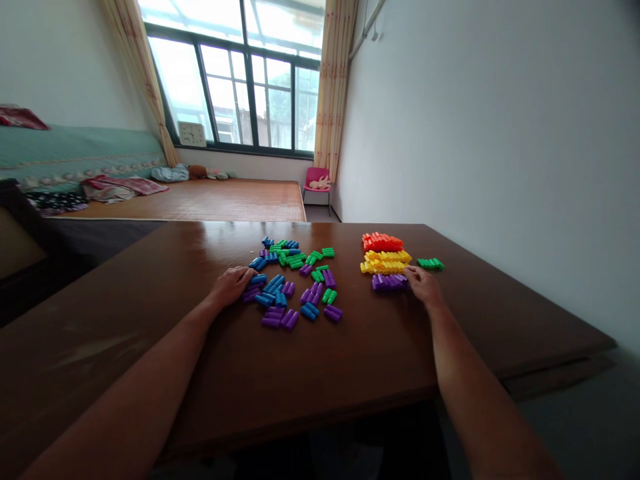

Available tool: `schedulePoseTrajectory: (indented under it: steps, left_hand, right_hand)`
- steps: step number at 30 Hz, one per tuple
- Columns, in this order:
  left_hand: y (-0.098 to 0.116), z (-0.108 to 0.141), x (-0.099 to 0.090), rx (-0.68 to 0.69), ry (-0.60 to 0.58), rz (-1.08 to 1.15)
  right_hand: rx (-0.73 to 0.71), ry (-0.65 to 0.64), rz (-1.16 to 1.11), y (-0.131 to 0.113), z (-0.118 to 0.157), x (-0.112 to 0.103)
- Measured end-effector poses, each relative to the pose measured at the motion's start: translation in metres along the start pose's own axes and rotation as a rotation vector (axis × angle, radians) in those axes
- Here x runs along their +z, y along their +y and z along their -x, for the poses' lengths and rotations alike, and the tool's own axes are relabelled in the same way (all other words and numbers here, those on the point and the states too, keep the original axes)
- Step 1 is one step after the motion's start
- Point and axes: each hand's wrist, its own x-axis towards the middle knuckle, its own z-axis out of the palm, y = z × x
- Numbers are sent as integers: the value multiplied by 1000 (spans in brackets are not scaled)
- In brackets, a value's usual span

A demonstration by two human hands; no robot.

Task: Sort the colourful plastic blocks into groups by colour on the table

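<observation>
My left hand [233, 284] rests at the left edge of a loose spread of plastic blocks, its fingers reaching out onto a blue block [259, 279]. Each block looks like short tubes joined side by side. Blue, green and purple blocks [313, 293] lie mixed in the spread. On the right, my right hand [424, 285] has its fingers closed at the right end of a purple row [389, 283]; they seem to pinch its last purple block, partly hidden by the fingertips. Yellow rows [384, 263] lie just behind the purple one, with a red-orange row [382, 241] farther back.
A short green row [431, 264] lies beyond my right hand. The blocks all lie on a dark brown glossy table [350, 360]. A white wall [475, 133] runs along its right side. Behind stand a bed [240, 197] and a pink chair [317, 179].
</observation>
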Motion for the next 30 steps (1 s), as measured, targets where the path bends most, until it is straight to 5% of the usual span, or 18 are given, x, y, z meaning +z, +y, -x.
schedulePoseTrajectory:
  steps: [11,14,17,19,22,24,27,30]
  left_hand:
    - [13,4,-5,-36,-6,17]
    - [15,4,-5,-56,3,32]
    - [15,4,-4,-62,11,26]
    - [15,4,-3,-57,13,3]
    - [15,4,-2,-55,5,-33]
    - [17,5,-2,-64,1,-45]
    - [22,8,-4,-79,0,-49]
    - [27,10,-7,-84,-8,-48]
  right_hand:
    - [77,-18,-32,12,2,1]
    - [2,113,-7,-2,6,-2]
    - [-209,275,-12,-48,24,4]
    - [-401,124,-63,-94,45,13]
    - [-718,-311,-109,-168,86,31]
    - [-854,-494,-56,-210,110,41]
    - [-919,-575,156,-253,135,50]
    - [-892,-605,344,-272,146,55]
